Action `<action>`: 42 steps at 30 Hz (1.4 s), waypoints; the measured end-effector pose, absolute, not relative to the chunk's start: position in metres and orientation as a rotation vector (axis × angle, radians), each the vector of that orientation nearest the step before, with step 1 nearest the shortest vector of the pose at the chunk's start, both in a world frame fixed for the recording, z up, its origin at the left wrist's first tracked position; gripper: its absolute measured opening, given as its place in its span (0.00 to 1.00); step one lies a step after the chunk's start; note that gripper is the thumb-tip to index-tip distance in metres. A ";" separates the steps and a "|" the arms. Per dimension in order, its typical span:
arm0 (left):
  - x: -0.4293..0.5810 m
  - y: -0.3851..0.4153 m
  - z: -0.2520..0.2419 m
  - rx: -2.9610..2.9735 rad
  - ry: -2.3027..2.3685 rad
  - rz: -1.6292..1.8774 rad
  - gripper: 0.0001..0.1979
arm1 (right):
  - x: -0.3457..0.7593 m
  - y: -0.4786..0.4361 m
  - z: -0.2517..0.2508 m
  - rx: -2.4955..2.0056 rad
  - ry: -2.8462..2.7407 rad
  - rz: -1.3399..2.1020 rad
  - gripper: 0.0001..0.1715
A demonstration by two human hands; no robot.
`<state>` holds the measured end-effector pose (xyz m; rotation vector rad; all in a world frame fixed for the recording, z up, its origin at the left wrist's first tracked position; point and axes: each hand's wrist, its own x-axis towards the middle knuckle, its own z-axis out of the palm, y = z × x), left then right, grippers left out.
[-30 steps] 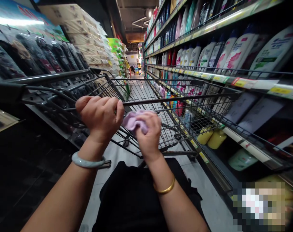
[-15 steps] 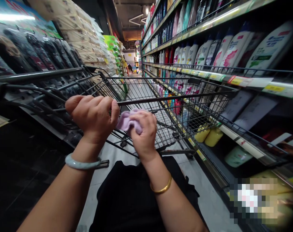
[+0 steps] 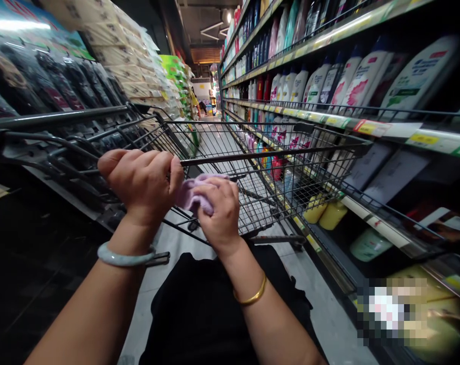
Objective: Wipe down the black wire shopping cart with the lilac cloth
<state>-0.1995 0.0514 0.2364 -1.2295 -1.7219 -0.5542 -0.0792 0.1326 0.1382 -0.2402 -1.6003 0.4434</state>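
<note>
My left hand (image 3: 141, 180), with a pale bangle on its wrist, is closed around the near top rail of a black wire shopping cart (image 3: 230, 156). Just right of it, my right hand (image 3: 220, 210) grips a crumpled lilac cloth (image 3: 188, 192) below that rail. Fingers of the right hand press into the cloth, whose loose part sticks out toward the left hand. Whether the cloth touches the rail I cannot tell. The cart stands sideways before me, its wire basket stretching off to the right.
Shelves on the right carry rows of shampoo bottles (image 3: 370, 71), with yellow bottles (image 3: 332, 215) lower down. Packs of tissue (image 3: 116, 56) are stacked on the left, beside hanging packaged goods (image 3: 55, 76). A tiled aisle floor (image 3: 215, 137) runs ahead between them.
The right hand and the cloth have shifted slightly left and down, closer to me. The left hand keeps its hold on the rail. The whole view has drifted a little.
</note>
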 end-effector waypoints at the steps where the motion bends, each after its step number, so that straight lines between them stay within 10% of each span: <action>1: -0.201 0.051 0.236 -1.238 -1.709 -0.533 0.19 | -0.079 0.131 0.138 -0.213 -1.652 0.414 0.14; 42: -0.219 0.034 0.231 -1.133 -1.730 -0.613 0.19 | -0.058 0.131 0.155 -0.232 -1.539 0.358 0.15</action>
